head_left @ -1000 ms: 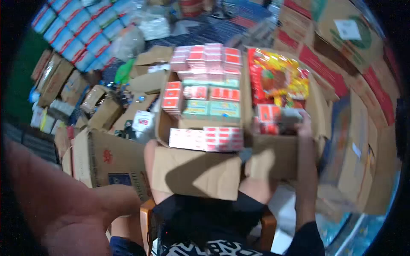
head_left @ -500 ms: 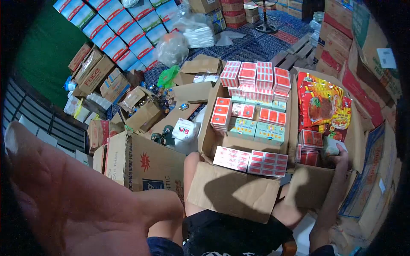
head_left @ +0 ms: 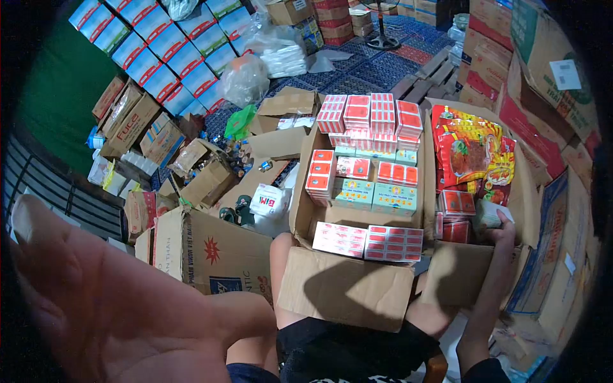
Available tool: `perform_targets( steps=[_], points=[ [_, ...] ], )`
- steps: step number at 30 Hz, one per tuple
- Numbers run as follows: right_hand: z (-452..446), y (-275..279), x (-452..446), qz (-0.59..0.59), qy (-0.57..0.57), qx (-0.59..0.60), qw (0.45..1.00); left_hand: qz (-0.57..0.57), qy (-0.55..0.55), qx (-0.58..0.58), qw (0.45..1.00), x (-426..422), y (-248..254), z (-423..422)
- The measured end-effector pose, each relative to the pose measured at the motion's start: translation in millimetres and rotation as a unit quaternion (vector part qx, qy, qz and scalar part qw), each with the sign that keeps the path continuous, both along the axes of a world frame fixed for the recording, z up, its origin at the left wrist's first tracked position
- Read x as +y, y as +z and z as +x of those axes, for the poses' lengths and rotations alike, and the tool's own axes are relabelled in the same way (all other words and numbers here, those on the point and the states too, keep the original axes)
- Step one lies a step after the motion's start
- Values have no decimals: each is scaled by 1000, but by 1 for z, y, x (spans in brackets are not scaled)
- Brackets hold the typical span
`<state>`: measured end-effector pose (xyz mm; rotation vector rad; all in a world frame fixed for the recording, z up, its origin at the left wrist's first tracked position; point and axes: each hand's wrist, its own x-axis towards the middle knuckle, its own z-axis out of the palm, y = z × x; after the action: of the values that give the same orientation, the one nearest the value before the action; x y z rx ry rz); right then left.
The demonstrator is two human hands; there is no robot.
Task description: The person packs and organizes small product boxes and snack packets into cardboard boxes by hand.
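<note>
My left hand [head_left: 128, 287] is close to the camera at the lower left, palm showing and fingers stretched out, with nothing in it. At the right, my right hand [head_left: 504, 231] is closed on a small pale box [head_left: 490, 213] inside the right carton [head_left: 463, 271]. Beside that box stand red-and-white boxes [head_left: 458, 203], and behind them lie red and yellow packets [head_left: 476, 150]. The middle carton [head_left: 345, 287] holds stacked red-and-white boxes [head_left: 370, 112] and green boxes [head_left: 394, 199]. More red-and-white boxes [head_left: 394, 244] rest at its near edge.
A large carton [head_left: 223, 246] stands left of my legs. Behind it are opened cartons [head_left: 207, 182], scattered small items and a white bag [head_left: 268, 200]. Blue-and-red boxes [head_left: 156, 64] are stacked at the back left. Tall cartons [head_left: 488, 51] and a fan base [head_left: 383, 42] are farther back.
The camera view has shifted and become sharper since the oldest frame. My left hand appears higher and its fingers show more fully. My right hand remains at the pale box.
</note>
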<state>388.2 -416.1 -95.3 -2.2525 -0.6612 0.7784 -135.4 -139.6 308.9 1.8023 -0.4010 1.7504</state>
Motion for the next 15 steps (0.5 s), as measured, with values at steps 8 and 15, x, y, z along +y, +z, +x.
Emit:
perform_targets(
  steps=[8,15],
  points=[
    [34,24,64,374,-229,237,867,2,0,-9,1000,-1,-2,-6],
    [-3,81,76,455,-332,476,675,1,5,-16,1000,-6,0,-15]
  ],
)
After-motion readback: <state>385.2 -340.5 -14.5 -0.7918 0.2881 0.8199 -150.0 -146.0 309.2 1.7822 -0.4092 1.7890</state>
